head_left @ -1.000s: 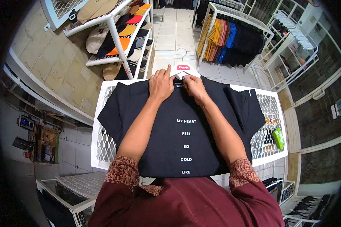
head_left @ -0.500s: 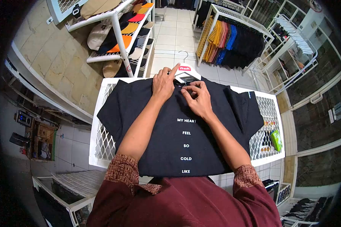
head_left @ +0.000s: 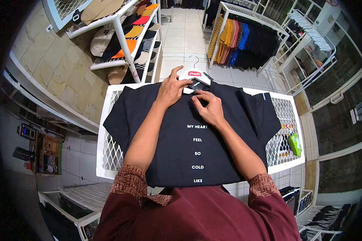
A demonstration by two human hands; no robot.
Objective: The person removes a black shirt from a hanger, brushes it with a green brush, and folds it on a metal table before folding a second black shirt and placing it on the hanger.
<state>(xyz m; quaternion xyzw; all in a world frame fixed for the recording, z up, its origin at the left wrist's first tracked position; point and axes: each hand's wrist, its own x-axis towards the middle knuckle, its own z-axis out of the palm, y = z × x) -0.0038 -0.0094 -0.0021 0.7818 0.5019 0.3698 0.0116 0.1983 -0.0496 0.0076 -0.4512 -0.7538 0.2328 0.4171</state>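
Note:
A black T-shirt (head_left: 169,144) with white printed words lies spread over a white mesh-topped table (head_left: 101,160). In its neckline sits a white hanger (head_left: 203,79) with a red label, its metal hook pointing away from me. A small black tag (head_left: 196,84) with pale lettering shows at the collar, below the red label. My left hand (head_left: 171,89) rests on the left of the collar, index finger stretched up and thumb reaching to the tag's edge. Just under the tag, my right hand (head_left: 209,107) has thumb and forefinger pinched together at its lower end; the exact grip is partly hidden.
A green packet (head_left: 295,144) is at the table's right side. To the left stands a white rack (head_left: 124,38) of caps. Beyond the table, several shirts (head_left: 233,38) hang on a rail, with white hangers (head_left: 309,30) farther right.
My left index finger has lifted off the hanger and swung left. More of the black tag shows now. My right fingers have lowered slightly and drawn together beneath it.

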